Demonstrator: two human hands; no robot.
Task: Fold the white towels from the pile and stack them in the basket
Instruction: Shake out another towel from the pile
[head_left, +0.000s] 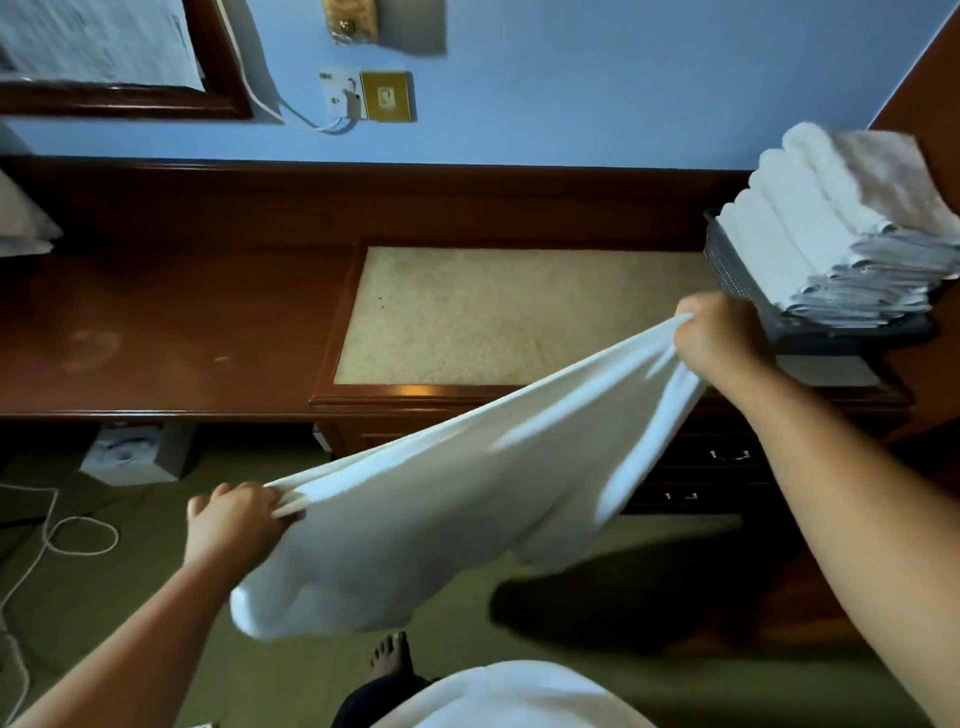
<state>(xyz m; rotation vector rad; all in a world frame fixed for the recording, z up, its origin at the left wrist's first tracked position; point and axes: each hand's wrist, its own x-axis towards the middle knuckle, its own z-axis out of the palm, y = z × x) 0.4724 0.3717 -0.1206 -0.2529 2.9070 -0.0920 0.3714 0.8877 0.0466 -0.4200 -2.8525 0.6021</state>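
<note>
White towel (457, 499) gripped by left hand (234, 519) and right hand (722, 332).

A towel (467, 493) hangs stretched before the worktop (171, 322), between the left hand (234, 519) low on the left and the right hand (719, 332) higher on the right. Behind the right hand, a basket (737, 275) on the worktop holds stacked towels (810, 218).
</note>
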